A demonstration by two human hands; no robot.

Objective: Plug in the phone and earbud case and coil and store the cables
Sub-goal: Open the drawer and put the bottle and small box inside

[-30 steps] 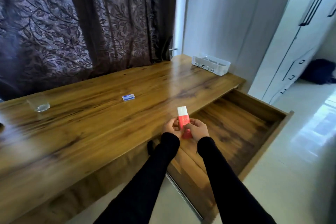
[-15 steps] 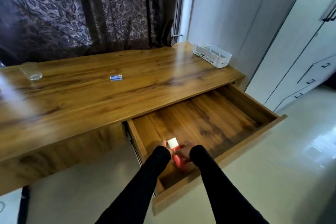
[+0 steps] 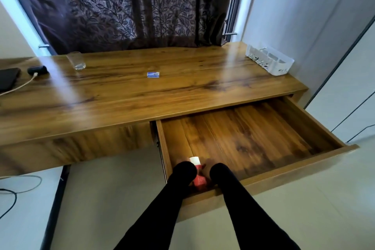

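Observation:
Both my hands are low in the near left corner of the open drawer (image 3: 294,168), mostly hidden by my black sleeves. Between them is a red and white box (image 3: 199,182), white end pointing away from me. My left hand (image 3: 182,162) and my right hand (image 3: 205,167) hold it from either side; only slivers of the fingers show. Far left on the desk, a black earbud case (image 3: 37,70) has a pale cable (image 3: 20,85) plugged into it. A dark flat device (image 3: 8,79) lies beside it, cut off by the frame edge.
On the wooden desk (image 3: 121,97) stand a drinking glass (image 3: 76,63), a small blue and white packet (image 3: 153,74) and a white plastic basket (image 3: 269,62) at the far right. Loose cables (image 3: 12,189) lie on the floor at the left. White wardrobe doors stand at the right.
My hands have carried the red and white box from above the desk edge down into the drawer's near left corner. My view has swung left, bringing the earbud case into sight.

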